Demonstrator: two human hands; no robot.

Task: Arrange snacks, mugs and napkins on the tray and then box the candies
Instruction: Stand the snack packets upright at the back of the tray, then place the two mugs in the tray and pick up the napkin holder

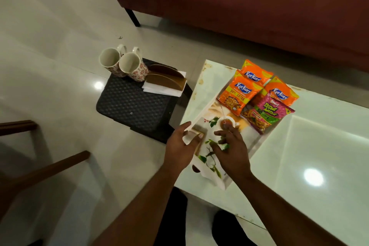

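- White printed tray (207, 107) is lying on the glossy table (319, 146); the left hand (180, 145) is pinching its near-left rim between thumb and fingers.
- Right hand (229, 149) is hovering just beside the left, fingers spread loosely, gripping nothing.
- Snack packets (257, 96) are sitting on the tray beyond the right hand.
- Two mugs (123, 64) and napkins (163, 88) are waiting on a dark stool (131, 106), well beyond the left hand.

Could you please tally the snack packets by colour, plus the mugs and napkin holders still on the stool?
Orange snack packets: 3
Pink snack packet: 1
Mugs: 2
Napkin holder: 1
Total: 7
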